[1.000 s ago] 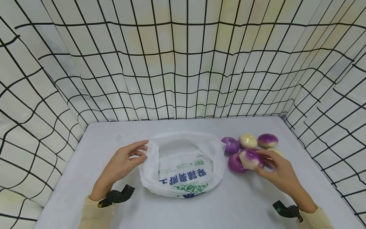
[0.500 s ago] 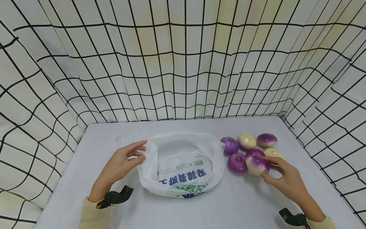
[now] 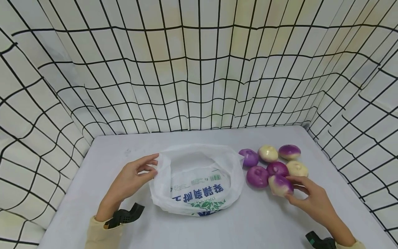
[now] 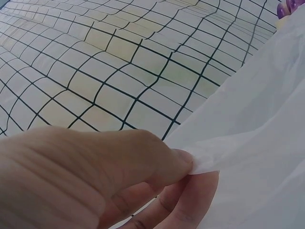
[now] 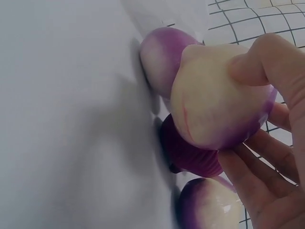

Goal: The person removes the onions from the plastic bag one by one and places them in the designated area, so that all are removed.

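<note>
My left hand (image 3: 133, 176) pinches the left rim of a white plastic bag (image 3: 161, 199), thumb against fingers on the film in the left wrist view. The bag lies with its mouth open, and blue characters and a green leaf print show through it. My right hand (image 3: 314, 197) holds a purple-and-white onion (image 3: 281, 186) between thumb and fingers, at the front of a group of onions. In the right wrist view this onion (image 5: 214, 95) shows its pale side, off the table. Behind it are a round purple onion (image 3: 257, 177) and a dark purple onion (image 3: 277, 168).
Other onions lie right of the bag: a purple one (image 3: 249, 158) touching or close to its edge, a pale yellow one (image 3: 268, 153), a purple-and-white one (image 3: 289, 152) and another pale one (image 3: 297, 168). Black grid netting (image 3: 200, 83) encloses the white table (image 3: 227, 228) at the back and sides.
My right hand has drawn the onion toward me and slightly right, uncovering the dark purple and pale onions behind. The left hand keeps its pinch on the bag.
</note>
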A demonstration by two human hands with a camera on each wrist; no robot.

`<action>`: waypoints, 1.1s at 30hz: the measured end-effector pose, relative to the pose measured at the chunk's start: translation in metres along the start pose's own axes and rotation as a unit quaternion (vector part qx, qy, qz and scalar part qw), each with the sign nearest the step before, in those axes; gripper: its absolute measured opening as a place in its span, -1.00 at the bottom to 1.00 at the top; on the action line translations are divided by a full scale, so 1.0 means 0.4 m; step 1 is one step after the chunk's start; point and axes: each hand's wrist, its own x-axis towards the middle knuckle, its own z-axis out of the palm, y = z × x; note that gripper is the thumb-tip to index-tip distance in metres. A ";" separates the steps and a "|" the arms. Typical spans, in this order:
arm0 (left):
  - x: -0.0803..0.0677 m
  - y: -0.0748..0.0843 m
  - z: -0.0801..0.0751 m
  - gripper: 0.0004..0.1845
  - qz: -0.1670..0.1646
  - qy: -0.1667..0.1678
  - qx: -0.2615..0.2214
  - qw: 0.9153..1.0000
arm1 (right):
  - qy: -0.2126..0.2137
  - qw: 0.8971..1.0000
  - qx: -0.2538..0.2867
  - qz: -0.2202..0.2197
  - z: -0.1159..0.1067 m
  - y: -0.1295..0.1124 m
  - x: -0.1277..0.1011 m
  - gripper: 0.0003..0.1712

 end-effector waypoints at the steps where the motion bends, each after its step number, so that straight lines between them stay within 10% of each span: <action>1: 0.000 0.000 0.000 -0.40 0.001 0.000 0.000 1.000 | -0.001 1.000 0.003 0.000 0.002 0.001 -0.001 -0.25; 33: -0.004 -0.003 -0.004 -0.40 0.008 0.005 -0.010 1.000 | -0.022 0.999 -0.030 -0.020 0.015 0.015 -0.021 -0.18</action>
